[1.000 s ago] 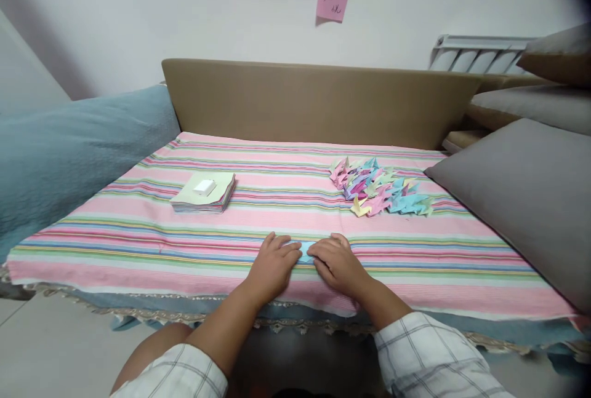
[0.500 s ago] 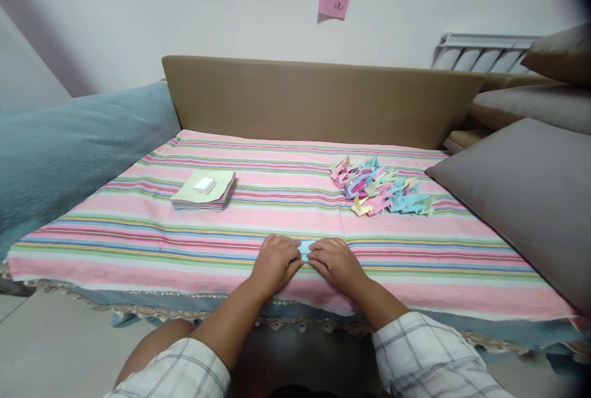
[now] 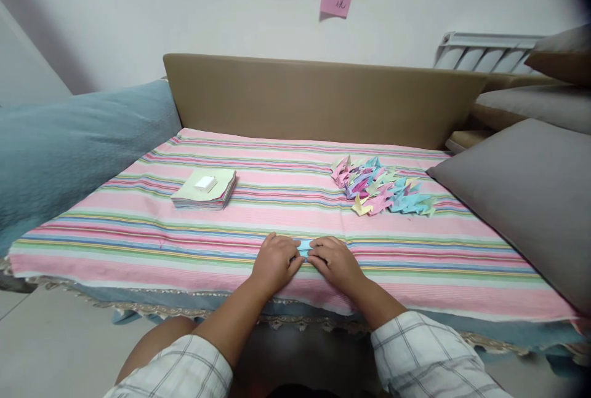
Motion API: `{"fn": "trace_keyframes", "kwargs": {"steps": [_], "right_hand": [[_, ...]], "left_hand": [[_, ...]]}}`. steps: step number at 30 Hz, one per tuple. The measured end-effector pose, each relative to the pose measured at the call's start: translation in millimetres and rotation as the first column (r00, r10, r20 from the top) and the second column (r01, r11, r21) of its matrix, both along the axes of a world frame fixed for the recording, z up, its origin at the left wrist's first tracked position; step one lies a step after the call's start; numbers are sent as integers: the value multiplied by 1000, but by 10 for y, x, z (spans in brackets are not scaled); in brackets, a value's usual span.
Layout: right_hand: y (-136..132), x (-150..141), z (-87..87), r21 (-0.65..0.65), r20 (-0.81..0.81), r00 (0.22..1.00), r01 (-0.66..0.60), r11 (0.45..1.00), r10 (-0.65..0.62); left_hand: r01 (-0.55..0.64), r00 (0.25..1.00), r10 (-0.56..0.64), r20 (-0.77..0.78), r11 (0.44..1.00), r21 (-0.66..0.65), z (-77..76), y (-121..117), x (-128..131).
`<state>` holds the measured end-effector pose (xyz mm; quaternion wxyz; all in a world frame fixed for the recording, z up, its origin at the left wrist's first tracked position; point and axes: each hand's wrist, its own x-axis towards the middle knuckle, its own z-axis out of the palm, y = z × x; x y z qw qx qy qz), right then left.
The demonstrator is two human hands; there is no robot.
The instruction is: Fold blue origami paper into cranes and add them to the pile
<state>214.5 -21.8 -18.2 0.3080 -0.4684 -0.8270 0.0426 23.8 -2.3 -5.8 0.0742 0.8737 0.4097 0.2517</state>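
Observation:
A small light-blue piece of folded paper (image 3: 304, 248) lies on the striped cloth (image 3: 286, 222) near its front edge. From the left, my left hand (image 3: 276, 262) grips the paper's end with bent fingers. My right hand (image 3: 336, 262) holds the opposite end, thumb and fingers closed on it. Only the strip between the two hands shows; both ends are covered by my fingers. Beyond my right hand lies a cluster of folded paper cranes (image 3: 378, 189) in pink, blue, purple, green and yellow.
At the left, a stack of square paper (image 3: 203, 198) carries a small white block (image 3: 205, 184). A grey cushion (image 3: 521, 201) borders the cloth on the right, and a blue padded armrest (image 3: 87, 139) on the left. Behind stands a brown backrest (image 3: 318, 103).
Both hands stay almost in place on the blue paper, with slight finger movement. The visible strip between them looks a little different in its folds. The view has shifted slightly.

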Motion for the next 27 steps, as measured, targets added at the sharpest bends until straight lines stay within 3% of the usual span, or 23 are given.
{"fn": "trace_keyframes", "kwargs": {"steps": [10, 20, 27], "right_hand": [[28, -129, 68, -86, -25, 993, 111, 990, -113], [19, -236, 53, -31, 48, 972, 232, 972, -230], [27, -210, 29, -87, -63, 965, 250, 964, -256]], "left_hand": [[-57, 997, 56, 57, 998, 19, -5, 3, 42], [-132, 991, 132, 27, 991, -2, 10, -3, 119], [-209, 976, 213, 55, 976, -66, -9, -2, 118]]}}
